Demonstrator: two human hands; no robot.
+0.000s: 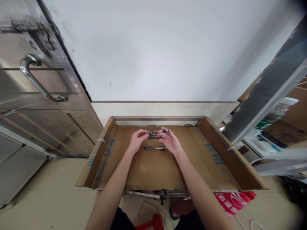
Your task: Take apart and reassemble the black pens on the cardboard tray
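From the head camera we see our left hand (137,140) and our right hand (170,140) held up over a flat cardboard tray (216,159). Both hands pinch one thin pen (155,131) between thumb and fingertips, one hand at each end. The pen lies level in the air, near the far edge of the tray.

Just under it, mostly hidden by our fingers, is a second pen (153,137). A third pen (155,148) lies flat on the cardboard at 6 o'clock from the held one, between our wrists. Nothing blocks the way to it.

At 9 o'clock stands a metal door (35,111) with a curved handle (39,81). At 3 o'clock is a grey shelf post (268,92). At 12 o'clock is a white wall (155,48). At 5 o'clock, under the tray's near edge, hangs a red sign (233,200).
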